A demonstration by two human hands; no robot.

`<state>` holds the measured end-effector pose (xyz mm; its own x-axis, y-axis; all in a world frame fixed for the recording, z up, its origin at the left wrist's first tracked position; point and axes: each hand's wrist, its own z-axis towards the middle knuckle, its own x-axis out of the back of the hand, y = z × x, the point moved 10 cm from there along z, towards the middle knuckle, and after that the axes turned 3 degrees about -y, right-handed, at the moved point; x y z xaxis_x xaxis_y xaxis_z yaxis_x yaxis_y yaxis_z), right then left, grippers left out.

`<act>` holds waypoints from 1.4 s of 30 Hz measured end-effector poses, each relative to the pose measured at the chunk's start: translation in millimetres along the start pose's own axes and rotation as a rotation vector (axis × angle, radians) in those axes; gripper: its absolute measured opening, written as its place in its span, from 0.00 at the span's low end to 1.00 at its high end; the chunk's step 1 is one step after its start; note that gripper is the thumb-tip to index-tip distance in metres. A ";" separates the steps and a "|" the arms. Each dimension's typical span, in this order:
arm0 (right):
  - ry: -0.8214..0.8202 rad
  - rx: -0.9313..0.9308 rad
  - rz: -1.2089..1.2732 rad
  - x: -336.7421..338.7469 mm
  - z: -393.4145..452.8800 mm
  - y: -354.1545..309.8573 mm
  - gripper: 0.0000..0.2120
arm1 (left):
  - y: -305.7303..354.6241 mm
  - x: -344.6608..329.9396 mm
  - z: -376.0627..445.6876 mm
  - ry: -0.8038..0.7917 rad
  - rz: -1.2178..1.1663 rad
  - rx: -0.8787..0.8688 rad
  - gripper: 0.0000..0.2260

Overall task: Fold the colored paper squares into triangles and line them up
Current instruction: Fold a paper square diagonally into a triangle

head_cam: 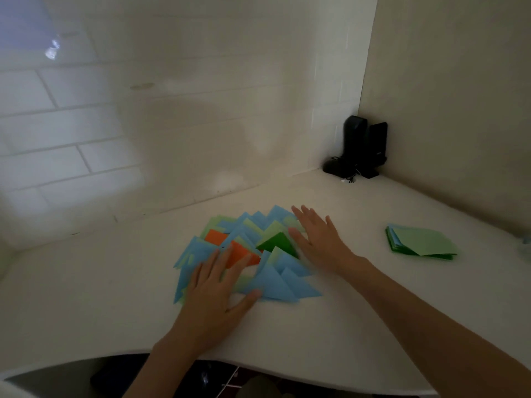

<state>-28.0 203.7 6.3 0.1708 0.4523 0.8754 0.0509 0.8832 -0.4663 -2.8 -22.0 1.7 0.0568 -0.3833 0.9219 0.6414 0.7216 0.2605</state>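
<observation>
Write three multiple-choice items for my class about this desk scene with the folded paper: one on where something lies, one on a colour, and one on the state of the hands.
1. Where does the stack of unfolded paper squares lie?
A. To the right of the folded triangles
B. Under the left hand
C. Against the tiled wall

2. What colour is the top sheet of that stack?
A. Orange
B. Light green
C. Black

3. How are the hands placed?
A. Both curled into fists
B. Both flat with fingers spread
C. One lifting a sheet into the air

Answers:
1. A: the stack sits apart on the desk, right of the pile of folded triangles.
2. B: its upper sheet is pale green, with darker green edges below.
3. B: the left hand lies flat on the pile, and the right hand is spread open at its right edge.
</observation>
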 end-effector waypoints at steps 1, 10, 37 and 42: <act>-0.081 0.022 -0.031 -3.4 -9.6 -3.6 0.36 | -5.6 2.4 -5.9 -0.014 0.026 -0.006 0.29; -0.288 0.052 -0.319 -49.4 -50.6 -30.8 0.49 | -43.2 -11.6 -22.6 -0.223 0.118 0.036 0.39; 0.456 -0.238 -0.175 123.8 -127.4 122.3 0.16 | 171.6 -46.7 62.6 0.022 -0.152 -0.379 0.17; 0.277 -0.379 -0.164 115.4 -131.7 169.3 0.27 | 190.0 -88.1 70.8 -0.086 -0.210 -0.355 0.21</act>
<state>129.9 389.1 11.6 0.3833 0.2159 0.8980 0.4441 0.8095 -0.3842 60.0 189.7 -9.7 -0.1574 -0.4405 0.8838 0.8569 0.3839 0.3439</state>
